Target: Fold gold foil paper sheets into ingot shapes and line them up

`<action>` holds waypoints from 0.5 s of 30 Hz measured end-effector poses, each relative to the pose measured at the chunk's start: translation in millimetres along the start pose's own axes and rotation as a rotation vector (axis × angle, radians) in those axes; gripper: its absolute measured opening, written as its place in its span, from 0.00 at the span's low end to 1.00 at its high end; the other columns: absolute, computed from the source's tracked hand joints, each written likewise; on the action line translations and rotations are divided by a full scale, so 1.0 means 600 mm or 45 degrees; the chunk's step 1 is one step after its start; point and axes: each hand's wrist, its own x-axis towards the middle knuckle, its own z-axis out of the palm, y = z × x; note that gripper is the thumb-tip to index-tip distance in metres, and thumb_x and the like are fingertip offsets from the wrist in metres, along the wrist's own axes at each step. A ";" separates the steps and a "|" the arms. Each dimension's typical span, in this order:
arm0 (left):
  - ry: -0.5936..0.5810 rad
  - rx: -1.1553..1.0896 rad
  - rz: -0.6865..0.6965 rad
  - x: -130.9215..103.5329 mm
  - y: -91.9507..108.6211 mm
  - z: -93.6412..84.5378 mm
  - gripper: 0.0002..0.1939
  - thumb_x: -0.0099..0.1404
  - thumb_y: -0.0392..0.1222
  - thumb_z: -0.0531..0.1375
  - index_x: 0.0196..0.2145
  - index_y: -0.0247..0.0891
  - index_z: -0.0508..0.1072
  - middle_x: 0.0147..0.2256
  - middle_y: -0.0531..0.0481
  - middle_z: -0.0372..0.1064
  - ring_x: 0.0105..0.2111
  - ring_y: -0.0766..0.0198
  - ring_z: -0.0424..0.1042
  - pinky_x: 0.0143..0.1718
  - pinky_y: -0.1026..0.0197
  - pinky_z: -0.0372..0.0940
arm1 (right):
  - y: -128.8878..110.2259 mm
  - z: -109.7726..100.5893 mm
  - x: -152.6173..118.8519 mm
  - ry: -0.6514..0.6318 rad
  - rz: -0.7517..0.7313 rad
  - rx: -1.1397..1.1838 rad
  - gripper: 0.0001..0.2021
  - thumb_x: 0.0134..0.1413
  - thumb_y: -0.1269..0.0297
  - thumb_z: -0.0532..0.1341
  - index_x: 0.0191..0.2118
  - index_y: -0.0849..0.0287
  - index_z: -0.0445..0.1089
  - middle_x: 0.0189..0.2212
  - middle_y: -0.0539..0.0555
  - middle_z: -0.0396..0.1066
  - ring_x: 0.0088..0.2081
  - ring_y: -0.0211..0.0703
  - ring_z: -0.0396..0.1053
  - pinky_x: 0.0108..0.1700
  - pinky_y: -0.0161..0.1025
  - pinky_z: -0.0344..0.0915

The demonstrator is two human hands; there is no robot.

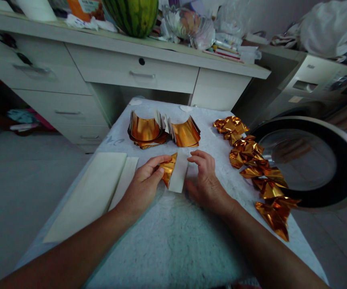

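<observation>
Between thumb and fingers, my left hand [145, 180] pinches a partly folded sheet of gold foil paper [177, 174]. Its gold side shows as a slanted fold on the left, and its pale backing faces up on the right. Just right of the sheet is my right hand [205, 178], fingers curled apart and holding nothing; I cannot tell whether a fingertip brushes the edge. Beyond the hands stand two curved stacks of gold foil sheets, a left stack [145, 129] and a right stack [185, 133]. Folded gold foil pieces [247, 150] lie in a row along the right.
Pale folded paper [90, 188] lies on the left of the cloth-covered table [173, 245]. An open washing machine door [305, 160] borders the right edge. Behind is a white desk [137, 74] bearing a watermelon [132, 16] and plastic bags.
</observation>
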 end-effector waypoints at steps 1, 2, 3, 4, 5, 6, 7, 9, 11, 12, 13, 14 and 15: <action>-0.004 0.007 -0.009 0.000 -0.001 0.001 0.17 0.64 0.37 0.55 0.49 0.40 0.74 0.51 0.46 0.73 0.51 0.56 0.71 0.57 0.50 0.62 | 0.000 0.002 -0.001 -0.002 -0.029 -0.030 0.32 0.42 0.79 0.58 0.55 0.51 0.52 0.56 0.60 0.52 0.59 0.57 0.53 0.57 0.60 0.56; -0.013 0.021 -0.015 0.001 -0.001 0.001 0.17 0.64 0.37 0.55 0.50 0.40 0.74 0.51 0.46 0.73 0.51 0.56 0.72 0.57 0.50 0.62 | -0.001 0.002 -0.001 -0.012 -0.051 -0.055 0.31 0.43 0.79 0.58 0.53 0.50 0.53 0.56 0.59 0.53 0.58 0.57 0.53 0.56 0.59 0.56; -0.026 0.047 -0.010 0.001 -0.001 0.001 0.17 0.65 0.37 0.54 0.50 0.40 0.73 0.51 0.45 0.72 0.51 0.56 0.71 0.57 0.50 0.62 | -0.003 0.001 -0.001 -0.032 -0.069 -0.076 0.29 0.44 0.80 0.58 0.51 0.50 0.55 0.55 0.58 0.54 0.57 0.56 0.54 0.55 0.58 0.57; -0.042 0.091 0.008 0.002 -0.002 0.001 0.17 0.65 0.37 0.54 0.50 0.40 0.73 0.51 0.46 0.72 0.51 0.56 0.71 0.58 0.50 0.61 | -0.004 -0.001 0.000 -0.071 -0.084 -0.093 0.26 0.44 0.81 0.58 0.49 0.51 0.57 0.54 0.57 0.56 0.56 0.55 0.55 0.54 0.56 0.58; -0.059 0.154 0.041 0.003 -0.002 0.000 0.17 0.65 0.36 0.53 0.49 0.41 0.74 0.51 0.46 0.72 0.52 0.57 0.70 0.59 0.49 0.60 | -0.006 -0.003 0.000 -0.117 -0.097 -0.110 0.24 0.44 0.81 0.58 0.47 0.51 0.60 0.52 0.56 0.57 0.55 0.54 0.55 0.53 0.54 0.58; -0.075 0.233 0.088 0.005 -0.002 -0.001 0.17 0.65 0.36 0.53 0.49 0.41 0.74 0.51 0.46 0.72 0.53 0.57 0.69 0.60 0.49 0.58 | -0.008 -0.007 0.001 -0.174 -0.119 -0.121 0.21 0.44 0.81 0.58 0.44 0.52 0.62 0.51 0.55 0.59 0.54 0.53 0.56 0.52 0.53 0.58; -0.090 0.320 0.146 0.006 -0.002 -0.002 0.17 0.65 0.35 0.53 0.48 0.41 0.74 0.51 0.47 0.71 0.54 0.57 0.68 0.61 0.49 0.57 | -0.010 -0.010 0.002 -0.219 -0.152 -0.119 0.20 0.45 0.81 0.58 0.43 0.53 0.64 0.50 0.55 0.60 0.53 0.52 0.56 0.52 0.52 0.58; -0.113 0.486 0.266 0.008 -0.003 -0.004 0.17 0.65 0.34 0.51 0.47 0.41 0.74 0.49 0.47 0.70 0.53 0.58 0.68 0.60 0.49 0.58 | -0.012 -0.014 0.003 -0.289 -0.214 -0.096 0.17 0.47 0.81 0.59 0.41 0.53 0.67 0.48 0.54 0.62 0.51 0.51 0.57 0.51 0.50 0.57; -0.127 0.615 0.363 0.008 -0.004 -0.005 0.18 0.65 0.32 0.50 0.47 0.42 0.74 0.48 0.47 0.69 0.51 0.58 0.68 0.58 0.50 0.60 | -0.013 -0.015 0.003 -0.341 -0.244 -0.062 0.16 0.49 0.80 0.60 0.41 0.52 0.69 0.47 0.54 0.64 0.51 0.50 0.58 0.52 0.50 0.57; -0.140 0.666 0.396 0.008 -0.004 -0.005 0.18 0.65 0.32 0.50 0.47 0.42 0.74 0.47 0.47 0.69 0.50 0.58 0.68 0.57 0.50 0.61 | -0.013 -0.014 0.002 -0.362 -0.245 -0.046 0.15 0.50 0.79 0.60 0.41 0.52 0.70 0.46 0.54 0.65 0.51 0.50 0.58 0.52 0.49 0.57; -0.163 0.711 0.417 0.007 -0.005 -0.006 0.19 0.65 0.31 0.49 0.48 0.42 0.73 0.47 0.47 0.69 0.50 0.59 0.68 0.56 0.51 0.62 | -0.013 -0.013 0.002 -0.388 -0.243 -0.031 0.14 0.52 0.78 0.61 0.41 0.52 0.71 0.45 0.54 0.66 0.50 0.50 0.59 0.52 0.49 0.57; -0.191 0.753 0.430 0.007 -0.007 -0.006 0.19 0.65 0.31 0.49 0.48 0.42 0.73 0.47 0.47 0.68 0.49 0.59 0.69 0.55 0.51 0.63 | -0.013 -0.011 0.002 -0.417 -0.241 -0.015 0.12 0.54 0.77 0.61 0.40 0.53 0.72 0.44 0.53 0.68 0.50 0.49 0.60 0.51 0.48 0.57; -0.222 0.798 0.439 0.007 -0.008 -0.006 0.19 0.65 0.30 0.49 0.48 0.42 0.73 0.46 0.47 0.68 0.49 0.58 0.69 0.54 0.51 0.63 | -0.013 -0.009 0.001 -0.446 -0.238 0.000 0.09 0.56 0.75 0.61 0.39 0.53 0.72 0.42 0.53 0.69 0.48 0.48 0.61 0.51 0.48 0.57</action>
